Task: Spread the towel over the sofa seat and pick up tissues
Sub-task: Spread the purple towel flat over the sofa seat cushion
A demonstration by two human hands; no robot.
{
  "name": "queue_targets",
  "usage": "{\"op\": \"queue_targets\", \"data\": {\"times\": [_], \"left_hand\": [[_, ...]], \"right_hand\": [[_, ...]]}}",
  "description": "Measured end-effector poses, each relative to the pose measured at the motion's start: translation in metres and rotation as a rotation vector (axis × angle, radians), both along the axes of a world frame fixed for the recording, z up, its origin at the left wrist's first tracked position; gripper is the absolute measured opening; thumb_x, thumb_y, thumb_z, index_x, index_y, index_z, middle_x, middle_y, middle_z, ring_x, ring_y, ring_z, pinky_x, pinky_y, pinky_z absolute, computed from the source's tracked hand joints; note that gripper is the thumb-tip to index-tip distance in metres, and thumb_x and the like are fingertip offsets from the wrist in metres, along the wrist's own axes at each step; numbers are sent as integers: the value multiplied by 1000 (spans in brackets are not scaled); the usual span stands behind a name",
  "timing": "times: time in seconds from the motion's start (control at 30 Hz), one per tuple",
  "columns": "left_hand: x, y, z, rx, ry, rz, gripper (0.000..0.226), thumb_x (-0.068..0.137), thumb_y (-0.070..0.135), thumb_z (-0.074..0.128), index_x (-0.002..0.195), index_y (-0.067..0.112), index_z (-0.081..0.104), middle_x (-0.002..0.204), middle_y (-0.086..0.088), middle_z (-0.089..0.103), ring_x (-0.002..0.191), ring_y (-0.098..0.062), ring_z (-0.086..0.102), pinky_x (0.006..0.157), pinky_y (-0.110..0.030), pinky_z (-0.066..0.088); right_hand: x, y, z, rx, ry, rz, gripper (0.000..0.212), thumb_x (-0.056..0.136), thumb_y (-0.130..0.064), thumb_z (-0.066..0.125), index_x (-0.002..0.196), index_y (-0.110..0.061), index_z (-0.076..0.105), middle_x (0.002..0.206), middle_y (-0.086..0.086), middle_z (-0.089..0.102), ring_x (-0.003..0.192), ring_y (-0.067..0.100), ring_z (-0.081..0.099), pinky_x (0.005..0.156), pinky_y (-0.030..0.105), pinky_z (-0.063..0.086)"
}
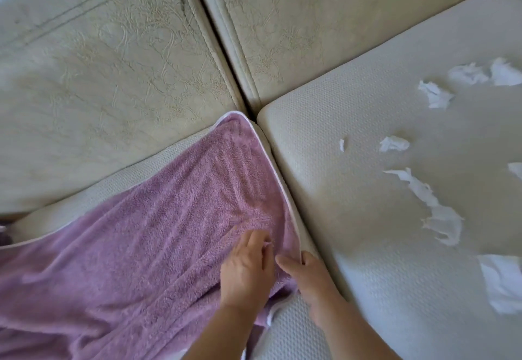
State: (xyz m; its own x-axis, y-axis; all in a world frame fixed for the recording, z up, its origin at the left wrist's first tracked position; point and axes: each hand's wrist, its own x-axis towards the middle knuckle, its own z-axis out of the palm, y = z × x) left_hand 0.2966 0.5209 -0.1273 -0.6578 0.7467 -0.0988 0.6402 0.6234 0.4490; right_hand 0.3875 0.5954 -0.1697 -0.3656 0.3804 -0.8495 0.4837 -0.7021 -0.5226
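A purple towel [158, 224] with a white trim lies over the left sofa seat cushion [93, 193], wrinkled toward the front. My left hand [247, 272] rests on the towel near its right edge, fingers bent into the pile. Beside it my right hand [308, 275] grips the towel's right edge, thumb on top and fingers tucked under, at the gap between the two cushions. Several white crumpled tissues lie scattered on the right seat cushion [353, 218]; one long torn tissue [432, 207] is in the middle, and a flat one [502, 283] is at the right edge.
Two cream patterned back cushions [118, 77] stand behind the seats, with a dark seam between them. More tissues [435, 94] lie toward the back right of the right cushion. A dark object shows at the far left edge [4, 235].
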Motion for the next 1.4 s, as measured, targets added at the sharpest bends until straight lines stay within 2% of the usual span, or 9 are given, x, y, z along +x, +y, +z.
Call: {"op": "queue_targets", "data": {"times": [0.17, 0.33, 0.5, 0.63, 0.87, 0.97, 1.1, 1.23, 1.4], "left_hand": [[49, -68, 1, -26, -32, -191, 17, 78, 44, 55, 85, 30, 47, 63, 13, 58, 52, -5, 54, 41, -21, 40], [63, -127, -19, -417, 112, -278, 77, 37, 62, 76, 99, 23, 52, 93, 4, 60, 91, -19, 47, 85, -38, 37], [56, -123, -8, -517, 63, -154, 31, 56, 31, 86, 66, 23, 58, 57, 5, 60, 56, -19, 61, 70, -35, 42], [67, -88, 9, -405, -199, 25, 19, 95, 39, 45, 102, 24, 54, 85, -3, 70, 77, -26, 67, 65, -34, 50], [101, -84, 16, -489, -671, 4, 28, 90, 43, 50, 97, 19, 63, 86, -5, 67, 78, -23, 60, 65, -30, 41], [103, -99, 19, -324, -1060, 328, 23, 86, 40, 61, 79, 18, 62, 61, 3, 57, 53, -13, 48, 55, -25, 37], [158, -82, 29, -213, -1410, 297, 21, 75, 44, 68, 76, 23, 67, 77, 4, 67, 72, -7, 56, 72, -23, 47], [201, -54, 9, -245, -1129, 319, 14, 86, 27, 51, 88, 17, 59, 60, 7, 58, 57, -11, 55, 60, -25, 44], [183, -63, -6, -359, -745, 80, 15, 86, 35, 41, 94, 28, 51, 95, -6, 63, 96, -31, 62, 81, -37, 51]], "right_hand": [[9, -7, 5, -183, 15, 58, 22, 78, -5, 70, 98, -4, 61, 84, 19, 69, 63, 25, 65, 62, 37, 57], [7, 1, 9, 13, -76, 137, 20, 89, -12, 61, 72, -6, 52, 56, 14, 52, 27, 13, 47, 29, 16, 32], [0, 0, 9, 95, -14, 126, 16, 87, -20, 63, 80, -8, 56, 71, 9, 57, 50, 15, 56, 38, 17, 39], [5, -5, 16, 54, -19, 119, 33, 80, -28, 71, 103, -7, 58, 99, 13, 66, 88, 27, 65, 67, 31, 50], [24, -18, 5, -1, -30, 149, 94, 41, -40, 86, 123, -6, 53, 117, 13, 65, 103, 30, 64, 96, 50, 48], [31, -19, 4, 24, -78, 178, 45, 67, -14, 79, 107, 0, 61, 103, 22, 68, 93, 36, 66, 89, 52, 51], [41, -17, -2, 137, -131, 179, 19, 74, -8, 70, 90, 1, 64, 96, 29, 67, 86, 39, 66, 77, 49, 53], [54, -10, 9, 259, -186, 240, 13, 76, -11, 67, 70, -12, 56, 71, 16, 63, 63, 27, 59, 60, 35, 48], [72, -1, 4, 344, -259, 393, 9, 78, -11, 66, 77, -13, 57, 65, 5, 58, 54, 19, 51, 49, 26, 41]]}}
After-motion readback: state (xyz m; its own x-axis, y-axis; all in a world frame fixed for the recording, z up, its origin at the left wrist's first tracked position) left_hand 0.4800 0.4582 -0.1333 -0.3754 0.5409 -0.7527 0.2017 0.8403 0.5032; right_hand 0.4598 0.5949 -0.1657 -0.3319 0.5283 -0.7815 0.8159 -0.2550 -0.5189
